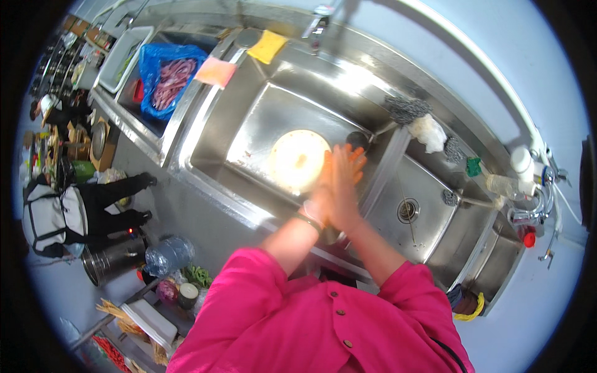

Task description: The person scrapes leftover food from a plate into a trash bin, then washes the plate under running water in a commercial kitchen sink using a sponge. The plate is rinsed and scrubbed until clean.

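My left hand point(321, 198) and my right hand point(343, 184) are pressed together, one over the other, above the near right part of a large stainless steel sink basin point(261, 116). Motion blurs both hands. Fingers spread out past the edge of the right hand look orange, and I see nothing held between the palms, though their inner faces are hidden. A bracelet point(308, 223) circles the left wrist. Just left of my hands, a pale round object point(300, 161) glares overexposed in the basin. Beyond the fingertips sits a dark round drain part point(357, 139).
A blue plastic bag point(151, 91) of pinkish raw meat strips fills the left basin. Yellow point(267, 46) and pink point(216, 72) cloths lie on the rim. Steel wool point(408, 109) rests on the ledge near the right basin's drain point(408, 210). A person point(70, 212) stands at left.
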Tool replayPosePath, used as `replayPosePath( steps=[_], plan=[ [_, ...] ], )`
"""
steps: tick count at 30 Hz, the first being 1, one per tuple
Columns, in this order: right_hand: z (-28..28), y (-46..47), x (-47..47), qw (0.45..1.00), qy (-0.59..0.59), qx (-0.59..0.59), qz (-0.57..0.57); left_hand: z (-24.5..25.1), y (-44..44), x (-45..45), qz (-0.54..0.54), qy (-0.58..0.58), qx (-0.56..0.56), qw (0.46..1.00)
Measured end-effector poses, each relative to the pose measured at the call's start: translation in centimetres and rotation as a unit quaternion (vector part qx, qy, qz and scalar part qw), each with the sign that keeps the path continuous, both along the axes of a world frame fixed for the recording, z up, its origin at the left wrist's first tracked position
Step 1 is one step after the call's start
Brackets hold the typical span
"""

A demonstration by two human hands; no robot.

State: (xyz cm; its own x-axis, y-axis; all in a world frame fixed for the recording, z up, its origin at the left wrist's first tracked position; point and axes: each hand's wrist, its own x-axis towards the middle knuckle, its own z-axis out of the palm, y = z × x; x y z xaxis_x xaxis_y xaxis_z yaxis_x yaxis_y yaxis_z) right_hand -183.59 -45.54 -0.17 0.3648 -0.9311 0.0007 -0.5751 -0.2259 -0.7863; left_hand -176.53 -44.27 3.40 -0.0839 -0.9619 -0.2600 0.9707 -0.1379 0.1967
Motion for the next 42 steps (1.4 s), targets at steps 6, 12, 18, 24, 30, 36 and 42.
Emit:
replayPosePath(
  steps=[6, 12, 18, 24, 30, 36, 42],
  plan=[
    [0.6, -2.0, 2.1, 0.991, 0.117, -0.027, 0.066, 0.5, 0.7, 2.3, 0.034, -0.049, 0.068, 0.996],
    [0.0, -4.7, 3.3, 0.996, -0.010, -0.061, 0.064, 0.5, 1.4, 4.4, 0.043, -0.221, 0.032, 0.974],
    [4.9, -1.7, 8.2, 0.977, 0.092, -0.099, 0.164, 1.0, 1.2, 8.8, 0.073, -0.026, 0.107, 0.991],
    [6.7, 1.0, 11.1, 0.970, -0.035, -0.227, 0.085, 0.4, 2.5, 11.4, 0.025, 0.109, 0.038, 0.993],
    [4.7, -5.4, 7.6, 0.950, -0.031, 0.309, 0.033, -0.1, 1.6, 10.8, -0.024, -0.106, 0.081, 0.991],
    [1.2, -3.3, 7.3, 0.706, -0.534, 0.463, -0.042, -3.0, 0.8, 9.7, 0.036, -0.091, -0.014, 0.995],
    [4.9, -1.3, 7.3, 0.587, -0.648, 0.477, -0.083, 4.8, -1.5, 6.5, 0.095, -0.151, 0.132, 0.975]
  ],
)
